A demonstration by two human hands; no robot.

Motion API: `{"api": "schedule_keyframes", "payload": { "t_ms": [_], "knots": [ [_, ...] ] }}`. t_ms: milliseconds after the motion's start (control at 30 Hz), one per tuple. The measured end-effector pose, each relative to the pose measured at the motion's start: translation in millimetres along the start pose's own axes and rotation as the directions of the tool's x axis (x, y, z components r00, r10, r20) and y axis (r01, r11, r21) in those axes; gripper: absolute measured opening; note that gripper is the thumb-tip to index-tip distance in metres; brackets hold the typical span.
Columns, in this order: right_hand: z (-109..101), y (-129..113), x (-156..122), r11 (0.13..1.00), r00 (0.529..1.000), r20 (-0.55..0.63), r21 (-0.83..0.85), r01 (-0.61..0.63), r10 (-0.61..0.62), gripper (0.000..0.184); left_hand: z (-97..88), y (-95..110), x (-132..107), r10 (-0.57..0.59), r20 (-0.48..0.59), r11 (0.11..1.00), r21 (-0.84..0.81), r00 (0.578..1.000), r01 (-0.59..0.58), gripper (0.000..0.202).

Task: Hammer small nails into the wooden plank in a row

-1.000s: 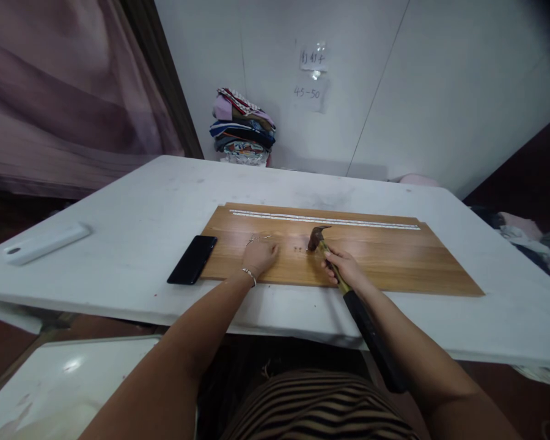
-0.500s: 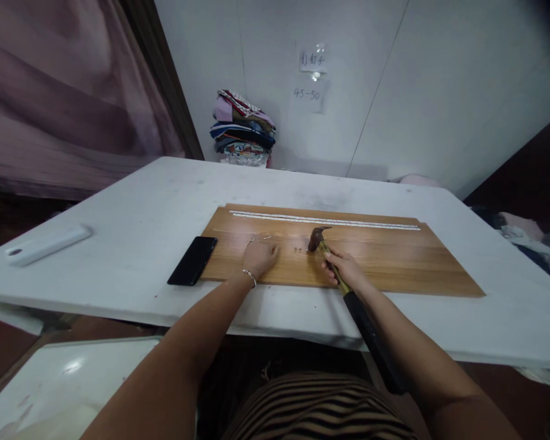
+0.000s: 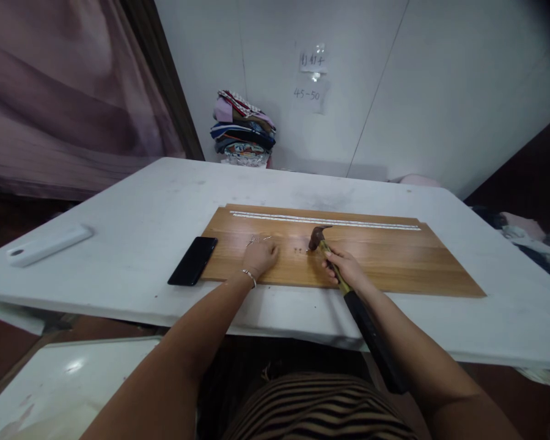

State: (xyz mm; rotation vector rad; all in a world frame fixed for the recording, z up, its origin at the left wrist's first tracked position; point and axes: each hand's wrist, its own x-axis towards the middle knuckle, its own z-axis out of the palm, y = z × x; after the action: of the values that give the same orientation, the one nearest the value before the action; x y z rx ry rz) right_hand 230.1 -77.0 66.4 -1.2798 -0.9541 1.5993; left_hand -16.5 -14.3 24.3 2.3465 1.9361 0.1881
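My right hand point(image 3: 343, 267) grips a claw hammer point(image 3: 369, 336) by the upper part of its handle, close to the head. The rusty hammer head point(image 3: 318, 237) is low over the wooden board point(image 3: 407, 263), beside a short row of small nails point(image 3: 297, 250) standing in it. My left hand point(image 3: 260, 256), with a bracelet at the wrist, rests curled on the board to the left. What its fingers hold, if anything, is hidden. Just beyond them lie several loose nails point(image 3: 266, 238).
Two white measuring strips point(image 3: 325, 220) run along the board's far edge. A black phone point(image 3: 193, 261) overlaps the board's left corner. On the white table point(image 3: 132, 201) lies a white handle-like object point(image 3: 50, 244). Folded clothes point(image 3: 242, 131) are stacked behind, by the wall.
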Motion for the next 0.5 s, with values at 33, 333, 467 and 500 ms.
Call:
{"api": "schedule_keyframes", "payload": {
  "t_ms": [33, 333, 467, 500],
  "knots": [
    [-0.2, 1.1, 0.4, 1.000, 1.000, -0.001, 0.003, -0.004, 0.004, 0.039, -0.1, -0.1, 0.1, 0.003, -0.007, 1.000, -0.001, 1.000, -0.003, 0.038],
    [-0.7, 2.5, 0.5, 1.000, 1.000, -0.008, -0.001, 0.009, -0.009, 0.042, 1.7, -1.0, 2.7, -0.001, 0.003, 1.000, -0.021, 1.000, 0.001, 0.035],
    [0.9, -1.4, -1.6, 1.000, 1.000, -0.009, -0.010, 0.015, -0.015, 0.040, 3.4, -1.9, 2.4, -0.001, -0.010, 0.999, -0.038, 1.000, 0.000, 0.036],
    [1.0, -1.8, -1.9, 1.000, 1.000, -0.006, -0.010, 0.015, -0.015, 0.040, 3.2, -1.7, 2.2, -0.003, -0.010, 0.999, -0.039, 1.000, 0.003, 0.036]
  ]
}}
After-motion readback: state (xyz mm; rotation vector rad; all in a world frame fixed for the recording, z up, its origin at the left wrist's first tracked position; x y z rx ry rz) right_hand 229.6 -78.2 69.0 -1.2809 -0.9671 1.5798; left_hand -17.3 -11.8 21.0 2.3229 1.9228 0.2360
